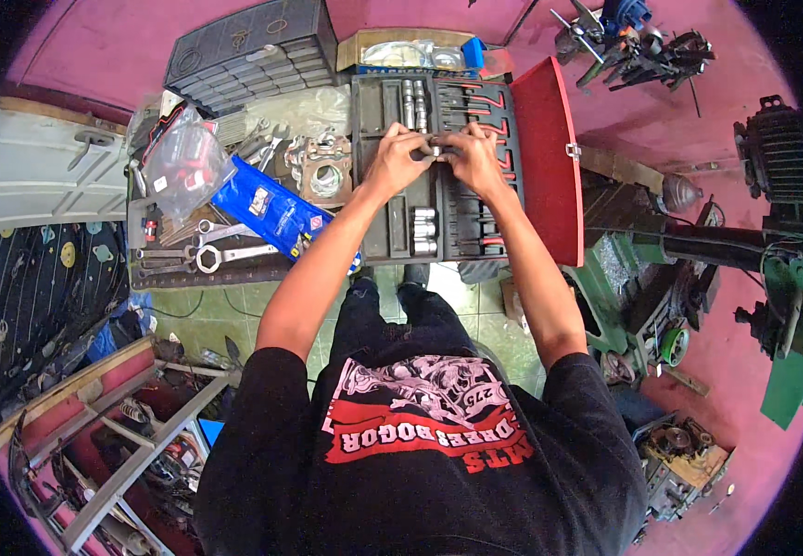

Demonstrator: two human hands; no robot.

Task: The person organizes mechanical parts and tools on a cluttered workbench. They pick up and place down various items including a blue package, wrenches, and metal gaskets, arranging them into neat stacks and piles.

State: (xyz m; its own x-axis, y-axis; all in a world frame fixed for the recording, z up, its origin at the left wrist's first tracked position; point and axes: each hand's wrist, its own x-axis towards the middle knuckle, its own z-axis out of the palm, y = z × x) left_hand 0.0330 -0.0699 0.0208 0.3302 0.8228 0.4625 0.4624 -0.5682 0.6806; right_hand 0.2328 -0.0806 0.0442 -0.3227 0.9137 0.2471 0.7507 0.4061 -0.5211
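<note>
- Silvery part [436, 149], small and shiny, its kind too small to tell, is held above the middle of the case [397, 222].
- Left hand [397, 159] from 9 o'clock and right hand [472, 159] from 3 nearly meet, fingertips pinching it.
- Black tray shows beneath, toward 6 o'clock, as far as sockets [424, 232] near the case's front edge; more sockets line 12 to 11.
- Red lid [550, 157] stands upright at 3, bounding the room there.
- Blue pack [267, 208] at 8 bears labels and white print.
</note>
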